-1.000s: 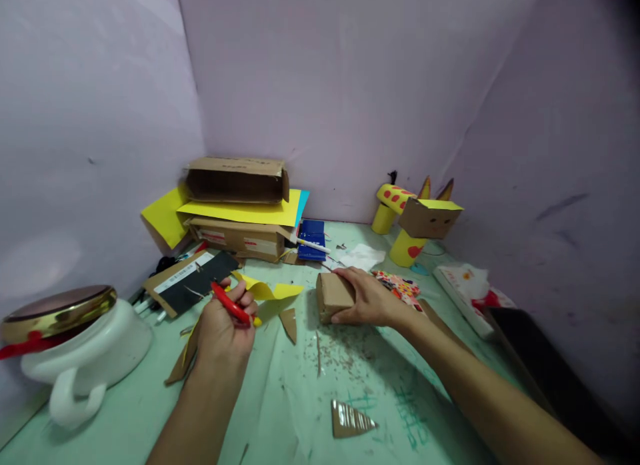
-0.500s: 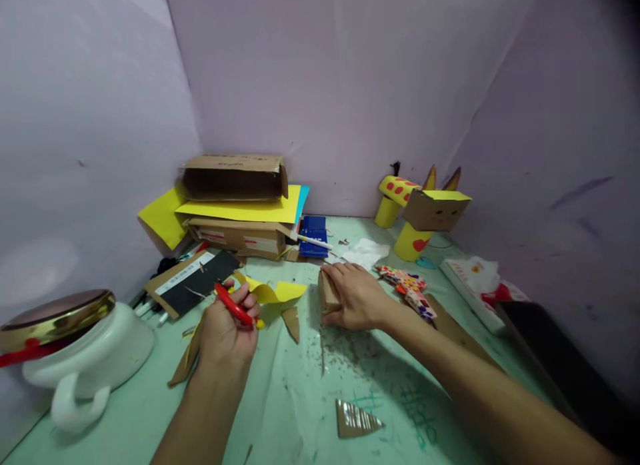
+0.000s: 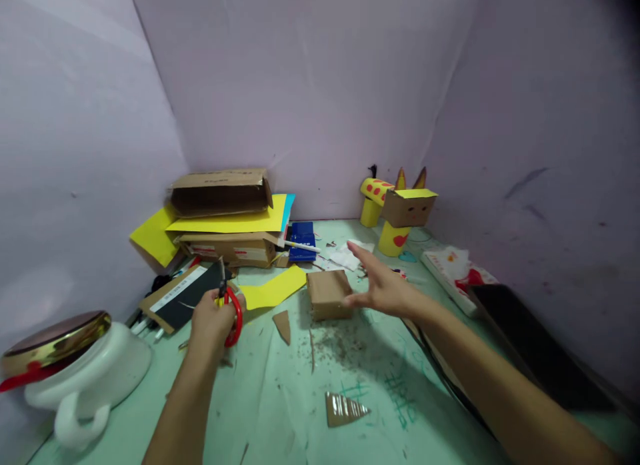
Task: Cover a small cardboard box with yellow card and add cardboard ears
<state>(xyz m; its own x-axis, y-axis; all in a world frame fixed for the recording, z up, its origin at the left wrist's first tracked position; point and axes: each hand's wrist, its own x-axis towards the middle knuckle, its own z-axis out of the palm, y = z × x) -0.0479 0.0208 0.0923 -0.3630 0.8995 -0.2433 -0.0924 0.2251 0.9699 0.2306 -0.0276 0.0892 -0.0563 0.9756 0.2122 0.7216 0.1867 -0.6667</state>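
Observation:
My left hand (image 3: 214,324) is closed around a pair of scissors (image 3: 233,316) with red handles, its blades pointing up and away. My right hand (image 3: 383,285) has its fingers spread, just at the right side of a small brown cardboard box (image 3: 330,295); whether the thumb touches the box I cannot tell. Between the scissors and the box lies a strip of yellow paper (image 3: 275,288). A pointed cardboard scrap (image 3: 283,326) sits in front of that strip. Nearer to me is a triangular cardboard piece (image 3: 345,410) with shiny tape on it.
Larger cardboard boxes (image 3: 220,195) and yellow sheets are stacked at the back left. A white pot (image 3: 95,372) stands at the left. A yellow cardboard animal (image 3: 407,212) stands at the back right, with a dark flat object (image 3: 535,345) at the right edge.
My right hand has let go of the small box and opened, moving off to its right. The scissors in my left hand have turned, and their blades now point upward. The view has shifted slightly.

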